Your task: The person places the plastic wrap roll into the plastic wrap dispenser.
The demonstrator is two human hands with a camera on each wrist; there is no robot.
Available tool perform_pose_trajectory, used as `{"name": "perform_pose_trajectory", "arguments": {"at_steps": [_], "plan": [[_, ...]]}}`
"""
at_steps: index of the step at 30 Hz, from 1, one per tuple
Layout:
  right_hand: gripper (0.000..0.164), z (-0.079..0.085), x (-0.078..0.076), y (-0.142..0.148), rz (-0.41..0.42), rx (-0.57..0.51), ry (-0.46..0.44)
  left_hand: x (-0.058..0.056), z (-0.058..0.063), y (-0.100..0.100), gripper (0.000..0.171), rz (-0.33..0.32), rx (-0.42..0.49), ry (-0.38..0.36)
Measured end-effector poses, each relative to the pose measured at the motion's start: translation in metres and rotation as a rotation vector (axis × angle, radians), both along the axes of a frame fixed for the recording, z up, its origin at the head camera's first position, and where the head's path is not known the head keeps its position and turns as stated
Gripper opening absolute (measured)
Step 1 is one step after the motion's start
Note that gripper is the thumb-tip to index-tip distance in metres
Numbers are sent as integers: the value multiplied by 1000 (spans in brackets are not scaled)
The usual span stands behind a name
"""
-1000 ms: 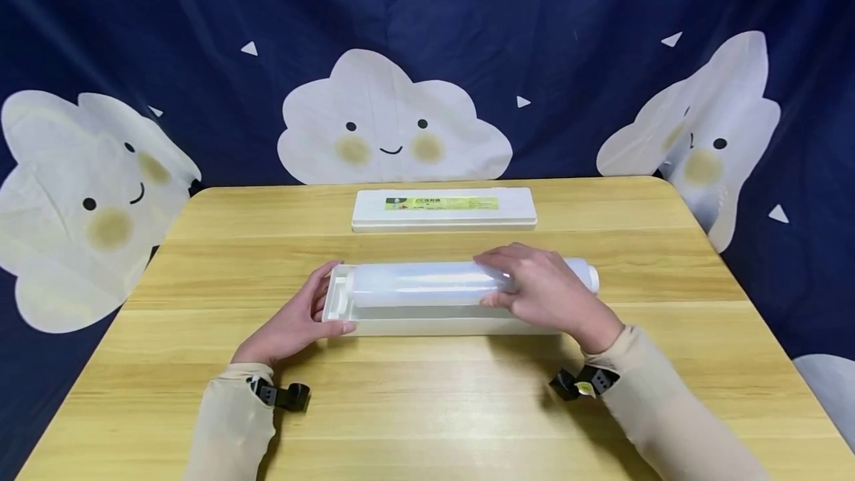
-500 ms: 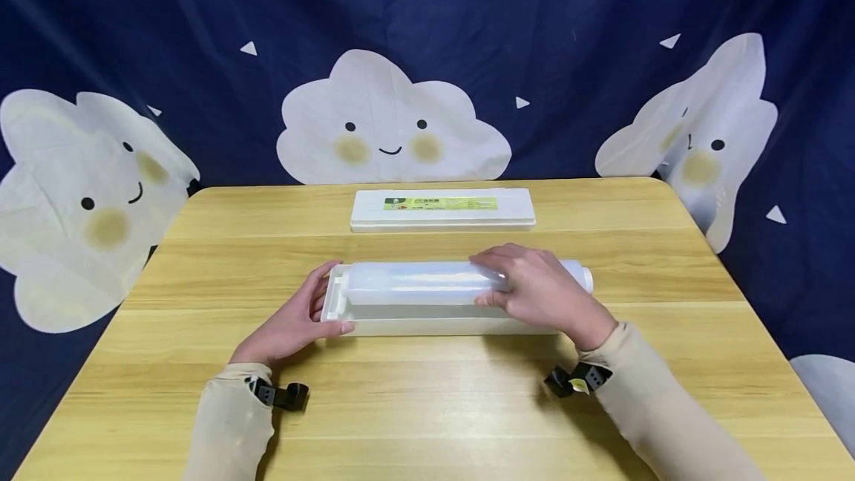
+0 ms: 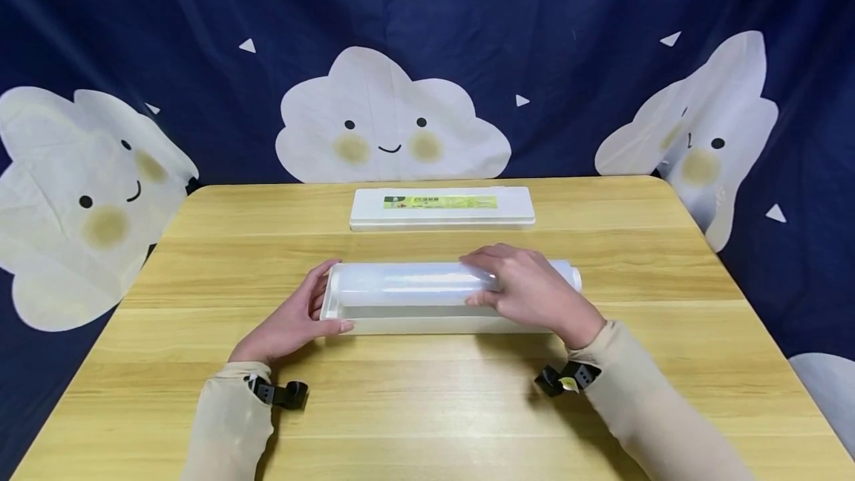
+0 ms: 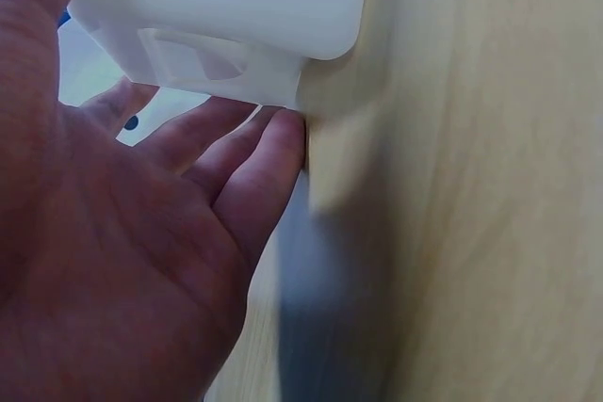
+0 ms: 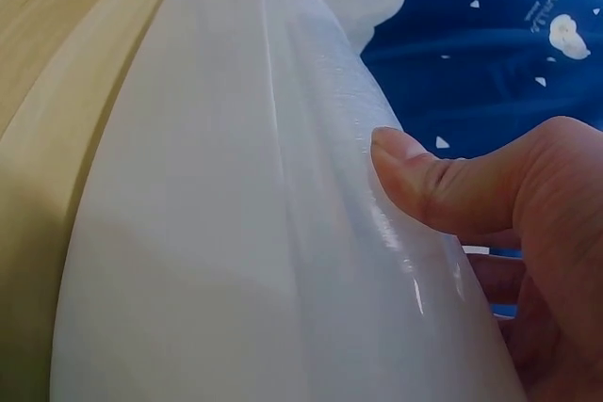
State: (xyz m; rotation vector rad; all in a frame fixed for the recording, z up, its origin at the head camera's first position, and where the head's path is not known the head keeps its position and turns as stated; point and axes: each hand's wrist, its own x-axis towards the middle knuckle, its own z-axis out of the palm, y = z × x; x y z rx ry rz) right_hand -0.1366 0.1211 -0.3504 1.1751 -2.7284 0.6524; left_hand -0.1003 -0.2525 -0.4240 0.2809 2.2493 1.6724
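Observation:
A roll of cling film (image 3: 401,284), translucent and shiny, lies lengthwise over a long white box (image 3: 441,325). Its left end is at the box's left end wall, and its right end shows a white core. My right hand (image 3: 531,288) grips the roll right of its middle, thumb on the near side; in the right wrist view the thumb (image 5: 443,176) presses the film. Round the box's left end my left hand (image 3: 294,325) holds on, thumb in front and fingers behind. The left wrist view shows those fingers (image 4: 264,171) against the end of the box.
Behind the box, near the table's back edge, lies a white lid (image 3: 441,217) with a yellow-green label. The wooden table (image 3: 427,407) extends to both sides. A dark blue curtain (image 3: 568,36) with cloud prints hangs right behind it.
My right hand has shifted the cling film roll leftward, so its left end now meets the box's end wall. My left hand has kept its hold on the box.

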Motion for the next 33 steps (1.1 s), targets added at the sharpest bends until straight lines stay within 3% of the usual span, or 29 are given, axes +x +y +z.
{"name": "perform_pose_trajectory", "arguments": {"at_steps": [17,33], "plan": [[52,-6,0,-6,10,13,-35,1,2,1,102,8,-40,8],[53,-14,0,-8,-11,10,-128,0,3,1,102,6,-39,10]]}}
